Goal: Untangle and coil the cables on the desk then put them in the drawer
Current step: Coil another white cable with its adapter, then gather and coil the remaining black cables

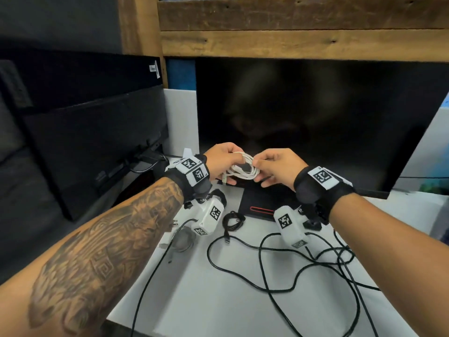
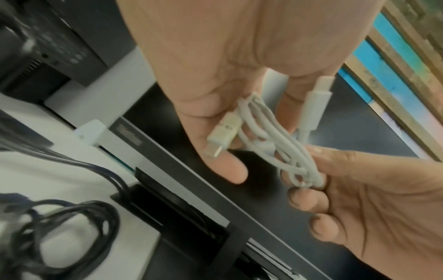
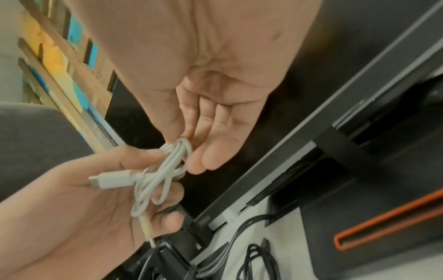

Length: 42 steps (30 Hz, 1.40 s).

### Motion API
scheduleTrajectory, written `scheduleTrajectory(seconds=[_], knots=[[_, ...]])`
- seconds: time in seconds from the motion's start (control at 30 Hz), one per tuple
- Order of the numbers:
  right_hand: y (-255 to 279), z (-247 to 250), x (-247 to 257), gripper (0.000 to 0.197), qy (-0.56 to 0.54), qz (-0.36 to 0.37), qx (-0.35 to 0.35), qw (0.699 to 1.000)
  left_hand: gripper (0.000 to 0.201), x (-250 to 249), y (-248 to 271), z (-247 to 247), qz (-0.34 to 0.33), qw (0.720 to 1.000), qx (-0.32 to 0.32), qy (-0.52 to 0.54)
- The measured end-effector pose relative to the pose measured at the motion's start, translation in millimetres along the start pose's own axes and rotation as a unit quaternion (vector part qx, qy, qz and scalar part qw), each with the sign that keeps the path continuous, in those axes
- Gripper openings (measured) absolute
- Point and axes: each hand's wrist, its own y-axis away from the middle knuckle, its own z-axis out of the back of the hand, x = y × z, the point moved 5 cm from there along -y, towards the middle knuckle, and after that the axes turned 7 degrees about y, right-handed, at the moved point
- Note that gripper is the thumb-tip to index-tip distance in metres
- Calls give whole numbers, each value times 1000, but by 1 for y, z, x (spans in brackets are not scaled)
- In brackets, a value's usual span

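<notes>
A short white cable [image 1: 243,167] is looped into a small coil and held in the air between both hands, in front of the monitor. My left hand [image 1: 224,161] grips the coil's left side, fingers curled round the loops [image 2: 271,136], with both white plugs [image 2: 223,132] sticking out by the palm. My right hand [image 1: 272,166] pinches the coil's right end [image 3: 177,151] between thumb and forefinger. A long black cable [image 1: 291,271] sprawls in tangled loops over the white desk [image 1: 218,300]. A small coiled black cable [image 1: 233,221] lies near the monitor stand.
A dark monitor [image 1: 315,117] stands right behind the hands on a black base with a red slot [image 1: 261,210]. A grey cable with a plug [image 1: 181,235] lies at the desk's left edge. Black equipment [image 1: 97,147] fills the left side.
</notes>
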Motion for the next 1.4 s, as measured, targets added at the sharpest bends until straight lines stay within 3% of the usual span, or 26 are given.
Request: scheduleTrajectory(seconds=[0.07, 0.23, 0.4, 0.57, 0.7, 0.8, 0.97, 1.1, 1.2, 1.4], knots=[[-6, -19, -1, 7, -32, -7, 5, 999, 2, 10, 1, 18, 16, 1000, -12, 7], [-21, -72, -10, 7, -30, -24, 29, 999, 35, 33, 10, 68, 79, 995, -32, -51], [-32, -130, -24, 8, -9, -65, 86, 994, 23, 57, 15, 110, 134, 976, -75, -154], [-48, -173, -35, 11, 130, -78, 127, 980, 34, 79, 19, 130, 181, 947, -65, -256], [-56, -181, -35, 21, 193, -73, 153, 966, 30, 78, 19, 128, 177, 932, -45, -314], [-55, -182, -34, 17, 222, -75, 169, 957, 28, 76, 17, 124, 156, 931, -47, -326], [-45, -167, -27, 12, 215, -74, 168, 959, 23, 69, 19, 116, 136, 930, -47, -337], [-19, -119, -19, 13, 184, -70, 129, 972, 20, 51, 21, 96, 99, 941, -36, -320], [7, -70, -27, 12, 167, -63, 74, 981, 18, 41, 22, 62, 68, 948, 2, -311], [62, 6, -75, 11, 282, -87, 33, 955, 10, 41, 26, -25, 41, 948, 95, -302]])
